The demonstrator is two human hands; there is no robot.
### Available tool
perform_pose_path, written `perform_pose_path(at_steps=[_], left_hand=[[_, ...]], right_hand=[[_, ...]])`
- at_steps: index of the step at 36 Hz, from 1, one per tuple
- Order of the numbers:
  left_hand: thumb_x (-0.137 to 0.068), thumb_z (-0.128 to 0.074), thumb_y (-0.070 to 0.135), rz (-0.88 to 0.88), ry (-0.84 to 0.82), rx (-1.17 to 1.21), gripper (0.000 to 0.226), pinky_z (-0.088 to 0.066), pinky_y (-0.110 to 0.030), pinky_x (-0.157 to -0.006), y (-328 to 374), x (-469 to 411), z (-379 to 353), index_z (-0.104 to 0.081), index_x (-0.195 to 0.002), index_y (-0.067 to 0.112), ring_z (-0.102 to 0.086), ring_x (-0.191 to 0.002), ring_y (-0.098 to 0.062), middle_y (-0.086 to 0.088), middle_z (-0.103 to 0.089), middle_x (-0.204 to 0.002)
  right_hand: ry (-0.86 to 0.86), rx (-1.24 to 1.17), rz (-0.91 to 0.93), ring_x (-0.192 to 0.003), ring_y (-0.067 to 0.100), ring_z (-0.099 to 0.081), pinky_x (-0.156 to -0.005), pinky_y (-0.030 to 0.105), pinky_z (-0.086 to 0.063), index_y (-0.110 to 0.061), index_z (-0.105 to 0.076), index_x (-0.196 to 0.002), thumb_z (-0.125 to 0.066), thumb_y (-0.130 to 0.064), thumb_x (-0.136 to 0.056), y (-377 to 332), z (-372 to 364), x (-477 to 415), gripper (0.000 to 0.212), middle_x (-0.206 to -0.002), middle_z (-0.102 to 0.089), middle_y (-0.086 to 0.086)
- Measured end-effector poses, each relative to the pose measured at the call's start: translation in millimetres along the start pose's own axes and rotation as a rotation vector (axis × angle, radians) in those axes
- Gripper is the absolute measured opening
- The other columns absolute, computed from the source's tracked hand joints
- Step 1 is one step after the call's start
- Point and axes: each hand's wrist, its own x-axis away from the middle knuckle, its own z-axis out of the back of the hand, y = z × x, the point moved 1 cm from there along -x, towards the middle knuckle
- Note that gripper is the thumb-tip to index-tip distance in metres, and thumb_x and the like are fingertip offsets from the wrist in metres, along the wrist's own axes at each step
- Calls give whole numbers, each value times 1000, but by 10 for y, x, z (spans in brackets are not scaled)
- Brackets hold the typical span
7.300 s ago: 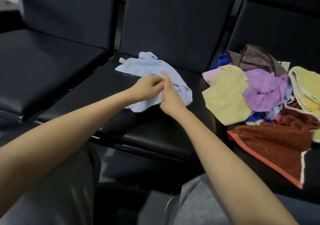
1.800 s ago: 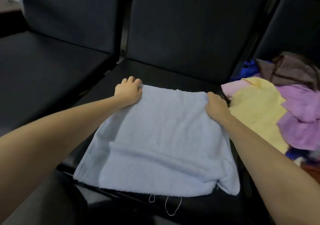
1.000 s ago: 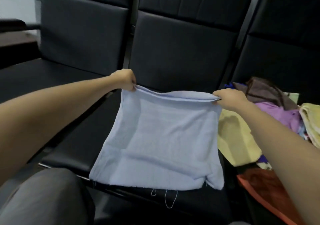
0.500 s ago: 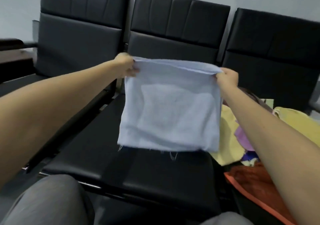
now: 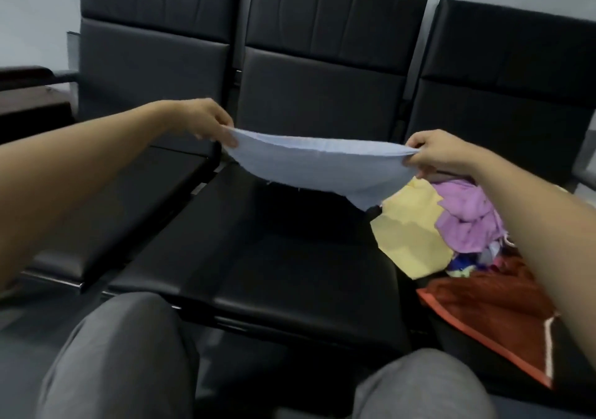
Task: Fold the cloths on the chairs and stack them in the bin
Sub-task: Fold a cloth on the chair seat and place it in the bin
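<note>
From the head camera we see a row of three black padded chairs against a pale wall. Both of the person's bare arms reach forward over the middle chair [image 5: 274, 257].

The left hand [image 5: 206, 122] pinches one corner of the light blue cloth [image 5: 316, 164] between thumb and curled fingers. The right hand [image 5: 435, 154] pinches the opposite corner the same way, knuckles up. Between them the cloth hangs in the air, stretched along its top edge. Its body billows out nearly flat above the seat and touches nothing. One loose corner dips down on the right, near the yellow cloth [image 5: 409, 234].

We find the other cloths heaped on the right chair [image 5: 516, 96]. The yellow one lies at the heap's left side and spills over the seat's edge towards the middle chair. A purple cloth [image 5: 467, 215] is bunched just beside it. A rust-red cloth [image 5: 483, 309] with an orange border is spread at the near side of the seat. Small scraps of blue and pink show between them, too jumbled for us to tell apart.

The left chair [image 5: 129, 193] stands next to the middle one. At the bottom we see two knees in grey trousers [image 5: 122, 354].
</note>
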Motion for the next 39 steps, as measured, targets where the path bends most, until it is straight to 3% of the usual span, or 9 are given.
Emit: perform_pose_path(at_steps=[5, 10, 13, 17, 20, 22, 30, 35, 39], left_hand=[[-88, -64, 11, 157, -514, -209, 7, -40, -19, -57, -191, 116, -240, -66, -82, 14, -45, -58, -10, -2, -52, -68], [-93, -56, 7, 250, -785, -310, 18, -47, -19, -69, -272, 178, -538, -66, -94, 21, -54, -75, -8, 6, -62, -76], [-91, -56, 7, 252, -634, -253, 13, -46, -18, -60, -301, 119, -648, -66, -94, 14, -52, -65, -10, 1, -59, -70], [-86, -44, 1, 242, -129, -51, 31, -45, -22, -53, -360, -101, -817, -63, -110, 9, -54, -70, -22, -10, -61, -83], [-88, -41, -2, 193, 109, 1, 63, -49, -33, -76, -340, -222, -981, -32, -146, 21, -56, -104, -32, -14, -52, -129], [-85, -44, -4, 143, 163, -24, 75, -46, -37, -89, -314, -276, -1106, -17, -151, 22, -51, -117, -34, -14, -41, -141], [-95, -47, 17, -235, -67, -89, 38, -36, -32, -105, 78, -365, -1825, -52, -133, 23, -42, -130, -20, 2, -47, -141], [-101, -19, 50, -299, -364, -397, 47, 2, -47, -117, 227, -381, -2408, -11, -148, 48, 2, -147, -15, 11, -5, -159], [-99, -12, 53, -77, -211, -286, 48, 8, -53, -115, 186, -449, -2596, -5, -147, 51, 7, -147, -20, 12, 5, -160]], right_hand=[[-611, 187, -129, -68, 14, -66, -63, 24, -52, -10, -58, -98, -65, -4, -86, -22, -279, 177, 15, -87, -65, 5], [-872, 225, -245, -78, 12, -66, -70, 24, -52, -14, -58, -103, -60, -4, -90, 22, -621, 256, 17, -93, -66, 1], [-794, 234, -275, -73, 11, -66, -67, 23, -51, -14, -55, -98, -60, -8, -91, 81, -757, 220, 11, -89, -65, 1], [-441, 186, -255, -79, 13, -60, -67, 27, -48, -18, -52, -91, -61, -15, -89, 264, -874, 72, 9, -88, -59, 0], [-147, 16, -163, -89, 12, -50, -74, 23, -42, -22, -55, -103, -66, -31, -76, 369, -947, -24, 31, -99, -48, -6], [-36, -66, -184, -106, 19, -50, -79, 23, -39, -15, -46, -132, -60, -19, -87, 393, -996, -45, 48, -118, -44, -1], [43, -30, -260, -123, 29, -46, -92, 29, -37, -4, -37, -141, -49, -12, -93, 563, -1248, -106, 50, -139, -44, 16], [53, -15, -159, -130, 25, -43, -98, 25, -33, -4, -45, -136, -47, -5, -93, 567, -1435, -77, 43, -141, -47, 12], [61, 2, -73, -122, 23, -50, -99, 27, -36, -8, -55, -127, -46, -4, -90, 535, -1605, -90, 39, -134, -55, 9]])
